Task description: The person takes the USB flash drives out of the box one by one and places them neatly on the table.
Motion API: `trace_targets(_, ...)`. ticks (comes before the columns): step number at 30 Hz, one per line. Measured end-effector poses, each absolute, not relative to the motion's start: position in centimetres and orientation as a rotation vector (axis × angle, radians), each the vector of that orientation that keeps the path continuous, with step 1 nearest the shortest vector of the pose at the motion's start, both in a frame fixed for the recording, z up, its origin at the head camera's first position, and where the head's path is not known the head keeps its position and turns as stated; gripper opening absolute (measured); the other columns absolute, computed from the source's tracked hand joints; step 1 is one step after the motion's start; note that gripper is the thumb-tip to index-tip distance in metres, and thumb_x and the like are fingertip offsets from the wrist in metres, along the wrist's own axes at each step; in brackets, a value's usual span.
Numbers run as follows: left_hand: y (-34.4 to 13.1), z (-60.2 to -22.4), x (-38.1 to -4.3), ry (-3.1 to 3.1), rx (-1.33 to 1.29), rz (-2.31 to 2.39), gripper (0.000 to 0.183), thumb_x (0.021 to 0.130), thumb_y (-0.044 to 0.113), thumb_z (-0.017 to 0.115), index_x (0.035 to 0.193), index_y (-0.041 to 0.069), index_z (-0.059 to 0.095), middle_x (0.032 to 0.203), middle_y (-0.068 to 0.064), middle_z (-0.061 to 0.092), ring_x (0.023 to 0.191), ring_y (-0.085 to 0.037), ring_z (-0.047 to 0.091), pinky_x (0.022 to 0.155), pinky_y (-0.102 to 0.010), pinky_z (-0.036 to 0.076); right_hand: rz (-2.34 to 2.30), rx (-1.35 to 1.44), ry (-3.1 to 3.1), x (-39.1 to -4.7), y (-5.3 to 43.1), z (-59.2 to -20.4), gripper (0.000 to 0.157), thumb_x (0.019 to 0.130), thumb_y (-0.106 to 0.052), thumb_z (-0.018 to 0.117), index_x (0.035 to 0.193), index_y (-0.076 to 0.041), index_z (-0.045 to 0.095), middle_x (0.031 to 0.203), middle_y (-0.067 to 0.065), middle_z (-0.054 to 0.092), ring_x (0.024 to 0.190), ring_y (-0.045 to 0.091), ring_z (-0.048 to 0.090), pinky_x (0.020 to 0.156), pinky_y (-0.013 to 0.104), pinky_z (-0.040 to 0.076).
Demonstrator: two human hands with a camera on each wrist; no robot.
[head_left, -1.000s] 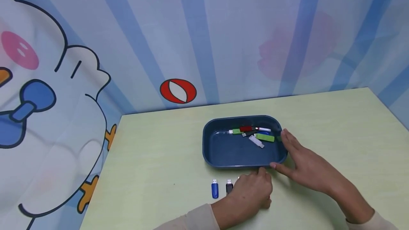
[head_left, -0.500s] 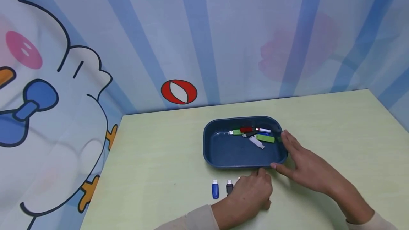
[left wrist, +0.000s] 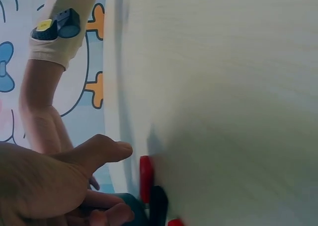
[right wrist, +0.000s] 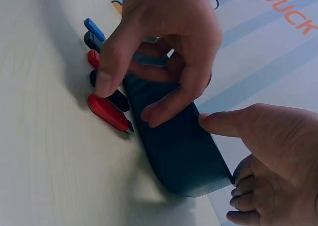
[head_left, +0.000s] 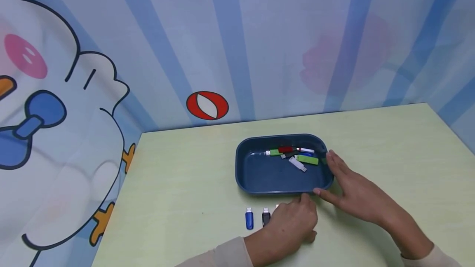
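Observation:
In the head view my left hand point(head_left: 291, 221) is over a row of USB sticks in front of a dark blue tray point(head_left: 267, 178). A blue USB stick point(head_left: 249, 219) and a black USB stick point(head_left: 266, 216) show beside it; the hand hides the others. In the right wrist view its thumb is by a red USB stick point(right wrist: 108, 113) at the row's end, next to a black one point(right wrist: 118, 101); thumb and loosely bent fingers are apart, with nothing between them. My right hand point(head_left: 360, 195) rests against the tray's right end, thumb at the near corner.
Inside the tray several USB sticks lie in a heap, among them a green one point(head_left: 308, 160), a dark red one point(head_left: 285, 149) and a white one point(head_left: 298, 164). A printed cloth wall point(head_left: 282, 52) rises behind the pale table point(head_left: 178, 184).
The view shifts very slightly. Both hands, the tray and the USB sticks stay practically where they were.

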State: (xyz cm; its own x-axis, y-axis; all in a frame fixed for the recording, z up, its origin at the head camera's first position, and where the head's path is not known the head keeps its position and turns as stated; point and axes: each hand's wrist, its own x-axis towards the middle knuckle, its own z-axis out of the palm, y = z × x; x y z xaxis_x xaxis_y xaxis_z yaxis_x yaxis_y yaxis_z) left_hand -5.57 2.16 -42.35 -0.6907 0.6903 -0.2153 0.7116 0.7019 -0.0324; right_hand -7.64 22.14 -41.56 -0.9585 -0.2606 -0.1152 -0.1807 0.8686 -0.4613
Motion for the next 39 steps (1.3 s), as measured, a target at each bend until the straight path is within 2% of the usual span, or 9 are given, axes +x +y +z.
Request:
trace_targets(4, 2.1, -41.5, -5.8, 2.734, 1.167, -0.158, 0.058, 0.095, 0.055, 0.077, 0.134, 0.013, 0.066, 0.115, 0.003, 0.062, 0.084, -0.004, 0.056, 0.058, -0.018, 0.054, -0.678, -0.350, 2.872, -7.8, 22.3, -41.5, 0.111, 0.097, -0.072, 0.059, 0.168, 0.002, 0.015, 0.176, 0.026, 0.013, 0.152, 0.053, 0.037, 0.106, 0.067, 0.047)
trace_targets(10, 1.7, -40.1, -6.4, 2.736, 1.152, -0.074, 0.064, 0.097, 0.056, 0.073, 0.143, 0.015, 0.062, 0.113, 0.006, 0.063, 0.082, -0.001, 0.058, 0.068, -0.019, 0.058, -0.695, -0.342, 2.846, -7.8, 22.3, -41.7, 0.112, 0.096, -0.074, 0.059, 0.168, 0.002, 0.017, 0.176, 0.025, 0.012, 0.154, 0.053, 0.033, 0.109, 0.068, 0.045)
trace_targets(15, 1.3, -38.8, -7.5, 2.731, 1.084, 0.125, 0.055, 0.098, 0.054, 0.073, 0.135, 0.014, 0.065, 0.116, 0.004, 0.064, 0.082, -0.001, 0.060, 0.075, -0.020, 0.060, -0.700, -0.346, 2.847, -7.9, 22.4, -41.7, 0.111, 0.097, -0.072, 0.060, 0.168, 0.002, 0.017, 0.176, 0.025, 0.011, 0.154, 0.053, 0.033, 0.109, 0.067, 0.045)
trace_targets(18, 0.8, -38.3, -8.4, 2.752, 1.064, 0.242, 0.052, 0.098, 0.051, 0.073, 0.130, 0.011, 0.066, 0.120, 0.000, 0.064, 0.083, -0.003, 0.061, 0.074, -0.020, 0.060, -0.706, -0.341, 2.840, -7.9, 22.4, -41.7, 0.111, 0.097, -0.072, 0.059, 0.168, 0.001, 0.015, 0.177, 0.025, 0.010, 0.153, 0.053, 0.035, 0.107, 0.067, 0.047)
trace_targets(25, -0.1, -38.0, -10.3, 2.839, 0.915, 0.364, 0.062, 0.097, 0.050, 0.076, 0.139, 0.006, 0.063, 0.131, -0.006, 0.066, 0.097, -0.010, 0.071, 0.081, -0.028, 0.063, -0.710, -0.318, 2.834, -7.7, 22.1, -41.8, 0.113, 0.095, -0.075, 0.060, 0.168, 0.000, 0.016, 0.176, 0.025, 0.013, 0.152, 0.054, 0.036, 0.107, 0.067, 0.047)
trace_targets(33, -0.6, -38.7, -12.5, 2.899, 0.900, 0.372, 0.064, 0.094, 0.049, 0.079, 0.135, 0.002, 0.063, 0.124, -0.010, 0.066, 0.087, -0.011, 0.070, 0.076, -0.023, 0.061, -0.687, -0.323, 2.849, -7.6, 22.2, -41.7, 0.111, 0.097, -0.072, 0.061, 0.168, 0.001, 0.018, 0.177, 0.023, 0.012, 0.153, 0.052, 0.036, 0.108, 0.066, 0.047)
trace_targets(39, -0.5, -39.2, -13.9, 2.854, 0.875, 0.392, 0.065, 0.096, 0.044, 0.079, 0.141, 0.001, 0.059, 0.132, -0.013, 0.063, 0.095, -0.015, 0.069, 0.082, -0.026, 0.062, -0.692, -0.314, 2.843, -7.7, 22.1, -41.7, 0.111, 0.096, -0.071, 0.063, 0.168, 0.001, 0.017, 0.176, 0.025, 0.014, 0.153, 0.053, 0.035, 0.109, 0.066, 0.046)
